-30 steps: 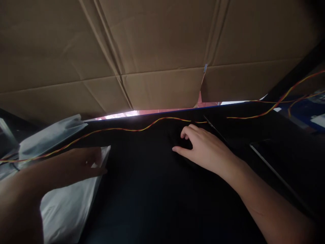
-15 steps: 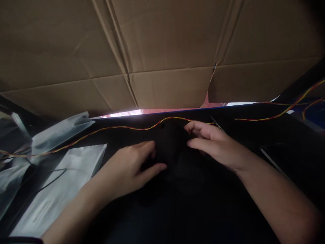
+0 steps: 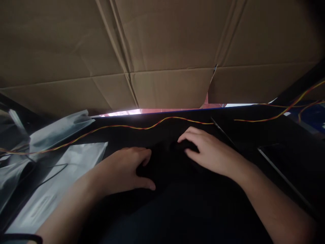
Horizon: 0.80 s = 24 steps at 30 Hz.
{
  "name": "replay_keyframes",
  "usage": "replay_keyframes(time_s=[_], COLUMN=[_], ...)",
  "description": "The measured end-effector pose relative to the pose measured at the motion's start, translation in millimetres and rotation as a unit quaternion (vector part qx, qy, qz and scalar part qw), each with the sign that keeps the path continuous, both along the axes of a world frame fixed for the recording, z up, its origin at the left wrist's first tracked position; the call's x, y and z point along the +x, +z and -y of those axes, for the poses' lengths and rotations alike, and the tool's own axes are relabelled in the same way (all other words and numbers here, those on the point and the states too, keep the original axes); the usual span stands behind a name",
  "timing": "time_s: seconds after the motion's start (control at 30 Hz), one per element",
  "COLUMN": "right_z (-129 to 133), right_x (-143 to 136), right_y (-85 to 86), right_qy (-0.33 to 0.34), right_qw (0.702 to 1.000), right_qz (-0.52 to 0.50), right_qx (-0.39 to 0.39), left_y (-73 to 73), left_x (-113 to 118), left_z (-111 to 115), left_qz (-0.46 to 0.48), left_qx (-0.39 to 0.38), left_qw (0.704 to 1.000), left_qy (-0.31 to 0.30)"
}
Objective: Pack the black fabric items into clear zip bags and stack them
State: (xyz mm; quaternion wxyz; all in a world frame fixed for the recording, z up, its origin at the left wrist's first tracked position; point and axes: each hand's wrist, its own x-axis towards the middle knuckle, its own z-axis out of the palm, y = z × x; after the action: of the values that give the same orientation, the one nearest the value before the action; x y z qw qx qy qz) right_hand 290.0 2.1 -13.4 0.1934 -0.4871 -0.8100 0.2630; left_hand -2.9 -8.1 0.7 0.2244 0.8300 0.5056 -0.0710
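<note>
My left hand (image 3: 127,169) hovers low over the black tabletop, its fingers bent and the thumb spread well away from them. Opposite it, my right hand (image 3: 203,147) is curved, with a gap between index finger and thumb. Between the two hands lies a dark, soft-looking black item (image 3: 167,149) that hardly stands out from the black surface; its kind and outline cannot be made out. The right fingertips are close to it, and whether they touch it is hidden in the dark. Neither hand visibly grips anything.
A twisted red-and-yellow wire (image 3: 122,126) crosses behind the hands. Clear plastic bags (image 3: 61,130) and a flat whitish pouch (image 3: 83,154) with a thin black cable lie left. A dark, thin-edged flat device (image 3: 281,169) lies right. Cardboard (image 3: 167,40) stands behind.
The black item, earlier standing raised between my hands, is now lower and flatter. My left thumb has moved down and away from the fingers; my right hand has shifted slightly left and down.
</note>
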Motion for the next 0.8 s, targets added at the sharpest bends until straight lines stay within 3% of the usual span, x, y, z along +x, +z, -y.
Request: replay_keyframes(time_s=[0.13,0.23,0.33,0.43,0.57,0.7,0.8], right_z=[-17,-24,-22,-15,-6,0,5], right_x=[41,73,74,49,20,23,32], right_y=[1.6,-3.4,-5.5,1.3,10.6,13.2,17.0], right_qy=[-0.085,-0.161,-0.180,-0.133,0.017,0.048,0.082], right_qw=[0.995,0.985,0.979,0.982,0.995,0.981,0.962], right_qz=[-0.053,0.055,0.094,0.079,0.061,0.072,0.082], right_qx=[-0.022,-0.033,0.025,0.113,-0.075,-0.173,-0.246], left_y=[3.2,1.5,-0.7,-0.6,2.1,1.9,1.6], left_x=[-15,-23,-25,-22,-23,-30,-38], left_z=[-2,-5,-8,-10,-10,-10,-13], left_qz=[-0.036,-0.048,-0.010,0.028,0.020,0.007,0.002], left_qx=[0.002,0.002,0.022,0.045,0.009,-0.032,-0.007], left_qw=[0.999,0.998,0.999,0.999,1.000,0.999,1.000], left_qy=[0.022,0.042,0.035,0.005,-0.004,0.018,0.005])
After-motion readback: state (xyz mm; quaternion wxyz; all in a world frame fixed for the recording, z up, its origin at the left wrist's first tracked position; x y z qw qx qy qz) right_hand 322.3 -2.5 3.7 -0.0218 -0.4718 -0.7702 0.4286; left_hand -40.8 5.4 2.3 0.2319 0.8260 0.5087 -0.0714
